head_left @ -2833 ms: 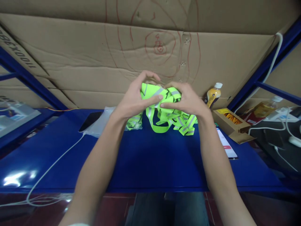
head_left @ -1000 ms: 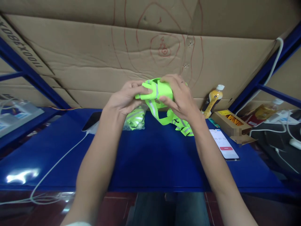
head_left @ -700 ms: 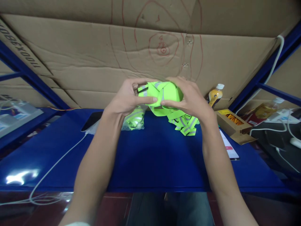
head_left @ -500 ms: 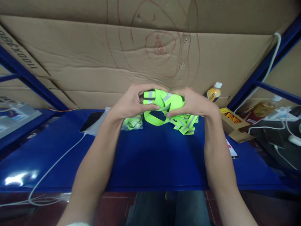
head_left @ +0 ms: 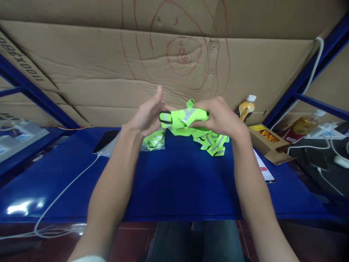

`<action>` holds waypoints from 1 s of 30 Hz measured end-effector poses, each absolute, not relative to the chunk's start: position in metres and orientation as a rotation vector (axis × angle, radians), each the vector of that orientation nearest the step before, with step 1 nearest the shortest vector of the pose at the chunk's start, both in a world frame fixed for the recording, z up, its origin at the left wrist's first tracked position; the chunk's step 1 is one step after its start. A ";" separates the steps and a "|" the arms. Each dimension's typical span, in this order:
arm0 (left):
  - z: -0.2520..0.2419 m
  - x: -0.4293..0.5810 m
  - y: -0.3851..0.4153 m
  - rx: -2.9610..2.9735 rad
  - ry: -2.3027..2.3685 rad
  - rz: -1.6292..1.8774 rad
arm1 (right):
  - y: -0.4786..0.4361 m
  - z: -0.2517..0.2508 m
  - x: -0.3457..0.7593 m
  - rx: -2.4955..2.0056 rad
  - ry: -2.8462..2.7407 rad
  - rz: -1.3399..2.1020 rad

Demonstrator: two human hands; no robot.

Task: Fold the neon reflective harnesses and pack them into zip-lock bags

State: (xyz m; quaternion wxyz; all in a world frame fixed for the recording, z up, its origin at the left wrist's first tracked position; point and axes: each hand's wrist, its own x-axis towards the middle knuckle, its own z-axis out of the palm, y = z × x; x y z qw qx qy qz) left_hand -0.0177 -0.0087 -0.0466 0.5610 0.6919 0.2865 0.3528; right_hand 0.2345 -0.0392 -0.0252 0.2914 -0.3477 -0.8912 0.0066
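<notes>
A bundle of fluorescent yellow-green reflective strap [head_left: 178, 118], with silver stripes and a black-edged end, is held just above the table. My right hand [head_left: 222, 115] grips its right end, thumb in front and fingers behind. At the left end, my left hand [head_left: 148, 115] is open with the thumb raised; some of its fingers pass behind the bundle, and whether they touch it is hidden. Below the right hand lies a loose pile of similar straps [head_left: 212, 143]. Another folded yellow-green strap in a clear plastic bag [head_left: 155, 141] rests near the left wrist.
The blue table [head_left: 182, 182] meets an upright cardboard sheet [head_left: 89, 91] behind. To the right are a bottle [head_left: 247, 108], an open small carton [head_left: 272, 143] and a phone [head_left: 264, 169]. A dark phone [head_left: 105, 141] and a white cable [head_left: 68, 187] lie left.
My left hand has loosened from the bundle, its thumb lifting off the front. The hanging strap loop is drawn up and a short strap loop now sticks up on top. The right hand still grips.
</notes>
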 end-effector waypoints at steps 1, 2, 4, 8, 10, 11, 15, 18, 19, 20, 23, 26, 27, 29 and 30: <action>-0.045 -0.017 -0.009 1.648 0.722 0.837 | -0.038 -0.029 0.230 -0.911 -2.379 -0.060; -0.045 -0.017 -0.008 1.682 0.759 0.846 | -0.035 -0.033 0.226 -0.895 -2.379 -0.125; -0.043 -0.018 -0.007 1.783 0.795 0.855 | -0.029 -0.042 0.219 -0.862 -2.363 -0.220; -0.037 -0.022 -0.011 1.933 0.780 0.880 | -0.021 -0.055 0.209 -0.787 -2.230 -0.369; -0.037 -0.022 -0.017 1.885 0.758 0.892 | -0.024 -0.059 0.208 -0.759 -2.147 -0.423; -0.039 -0.022 -0.021 1.831 0.744 0.874 | -0.028 -0.063 0.208 -0.750 -2.126 -0.443; -0.066 -0.020 -0.035 1.720 0.752 0.800 | -0.055 -0.083 0.214 -0.722 -2.256 -0.463; -0.097 -0.022 -0.043 1.962 0.876 0.862 | -0.078 -0.103 0.222 -0.696 -2.440 -0.388; -0.106 -0.022 -0.045 2.087 0.910 0.871 | -0.084 -0.109 0.225 -0.714 -2.462 -0.381; -0.115 -0.022 -0.047 2.218 0.923 0.868 | -0.088 -0.115 0.228 -0.749 -2.467 -0.393; -0.137 -0.015 -0.053 2.563 0.813 0.821 | -0.091 -0.130 0.238 -0.900 -2.457 -0.444; -0.153 -0.007 -0.058 2.788 0.690 0.779 | -0.085 -0.144 0.247 -1.028 -2.512 -0.315; -0.158 -0.006 -0.060 2.856 0.677 0.767 | -0.083 -0.148 0.248 -1.056 -2.518 -0.225; -0.165 -0.006 -0.061 2.996 0.658 0.752 | -0.080 -0.157 0.249 -1.081 -2.480 0.003; -0.167 -0.007 -0.061 3.057 0.647 0.753 | -0.080 -0.160 0.249 -1.080 -2.434 0.125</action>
